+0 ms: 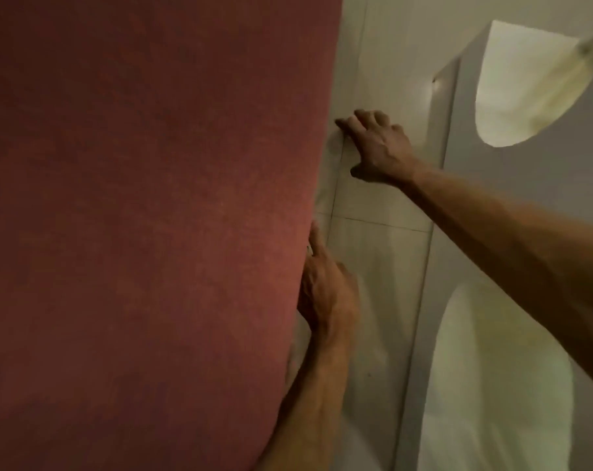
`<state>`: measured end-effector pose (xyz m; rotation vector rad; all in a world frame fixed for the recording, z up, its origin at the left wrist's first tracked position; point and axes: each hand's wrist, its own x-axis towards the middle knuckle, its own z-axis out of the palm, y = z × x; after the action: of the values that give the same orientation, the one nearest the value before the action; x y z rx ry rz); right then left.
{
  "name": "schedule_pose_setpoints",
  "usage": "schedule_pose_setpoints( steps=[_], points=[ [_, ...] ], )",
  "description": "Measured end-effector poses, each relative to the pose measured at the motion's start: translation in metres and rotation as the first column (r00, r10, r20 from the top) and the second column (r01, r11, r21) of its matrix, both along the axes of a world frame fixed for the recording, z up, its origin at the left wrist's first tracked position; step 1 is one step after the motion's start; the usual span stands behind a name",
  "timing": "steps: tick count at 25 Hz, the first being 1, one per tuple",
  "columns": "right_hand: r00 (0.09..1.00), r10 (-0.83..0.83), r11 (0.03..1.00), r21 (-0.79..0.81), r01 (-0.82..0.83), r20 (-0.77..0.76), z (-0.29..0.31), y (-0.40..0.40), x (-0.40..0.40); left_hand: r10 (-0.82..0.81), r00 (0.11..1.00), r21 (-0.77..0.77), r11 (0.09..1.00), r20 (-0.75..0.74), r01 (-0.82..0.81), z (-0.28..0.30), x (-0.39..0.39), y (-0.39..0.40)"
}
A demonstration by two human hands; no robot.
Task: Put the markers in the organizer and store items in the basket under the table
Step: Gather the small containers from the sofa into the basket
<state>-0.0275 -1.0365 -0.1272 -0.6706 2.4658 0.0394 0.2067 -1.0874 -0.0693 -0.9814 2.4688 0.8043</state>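
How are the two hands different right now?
The right hand is stretched far out with its arm nearly straight, while the left hand stays closer in. The right hand lies with fingers spread on the pale tiled floor, apart from the red cloth; the left hand sits at the edge of the red cloth, one finger pointing along it. Both hands are bare, and neither visibly holds anything.

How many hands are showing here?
2. The left hand is low, pressed against the edge of the red cloth. The right hand is higher, fingers spread over the pale tiled floor. Neither holds anything visible.
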Motion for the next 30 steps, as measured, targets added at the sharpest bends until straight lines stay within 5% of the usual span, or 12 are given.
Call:
schedule_pose_setpoints(
  steps=[4, 7, 13, 16, 18, 19, 20, 21, 22, 26, 30],
  points=[
    [0.998, -0.051, 0.997, 0.065, 0.052, -0.022, -0.059, -0.011, -0.046, 0.122, 0.992, 0.068, 0.991, -0.039, -0.119, -0.047, -0.001, 0.006],
    [0.982, -0.160, 0.986, 0.066, 0.154, 0.100, -0.093, 0.005, -0.050, 0.009, 0.998, -0.008, 1.000, -0.063, -0.010, -0.080, 0.014, 0.017],
    [0.973, -0.063, 0.996, 0.052, 0.076, -0.220, -0.101, 0.068, 0.038, 0.043, 0.999, 0.077, 0.996, 0.032, -0.045, -0.103, 0.065, 0.003],
    [0.940, -0.325, 0.944, -0.106, 0.314, -0.109, -0.089, 0.102, 0.090, -0.003, 1.000, 0.096, 0.995, 0.026, 0.000, -0.082, 0.063, 0.004],
    [0.750, -0.647, 0.712, -0.246, 0.658, 0.134, -0.061, 0.105, 0.123, -0.030, 1.000, 0.089, 0.996, 0.005, 0.030, -0.061, 0.056, 0.000],
    [0.540, -0.783, 0.452, -0.313, 0.835, 0.309, -0.032, 0.104, 0.135, -0.053, 0.999, 0.078, 0.996, 0.008, 0.052, -0.045, 0.054, -0.001],
    [0.236, -0.812, 0.055, -0.333, 0.941, 0.534, 0.002, 0.100, 0.143, -0.083, 0.996, 0.048, 0.995, 0.025, 0.082, -0.030, 0.054, -0.004],
    [-0.062, -0.682, -0.326, -0.227, 0.918, 0.728, 0.042, 0.102, 0.150, -0.117, 0.992, 0.015, 0.993, 0.043, 0.116, -0.012, 0.055, -0.004],
    [-0.244, -0.465, -0.544, -0.058, 0.837, 0.851, 0.080, 0.109, 0.159, -0.134, 0.989, -0.008, 0.991, 0.057, 0.135, 0.006, 0.057, -0.005],
    [-0.234, 0.016, -0.612, 0.194, 0.766, 0.972, 0.243, 0.173, 0.193, -0.226, 0.972, 0.041, 0.974, 0.063, 0.223, 0.103, 0.062, 0.025],
    [-0.057, 0.373, -0.655, 0.306, 0.690, 0.926, 0.345, 0.272, 0.228, -0.277, 0.960, 0.011, 0.961, 0.026, 0.277, 0.181, 0.063, 0.082]
  ],
)
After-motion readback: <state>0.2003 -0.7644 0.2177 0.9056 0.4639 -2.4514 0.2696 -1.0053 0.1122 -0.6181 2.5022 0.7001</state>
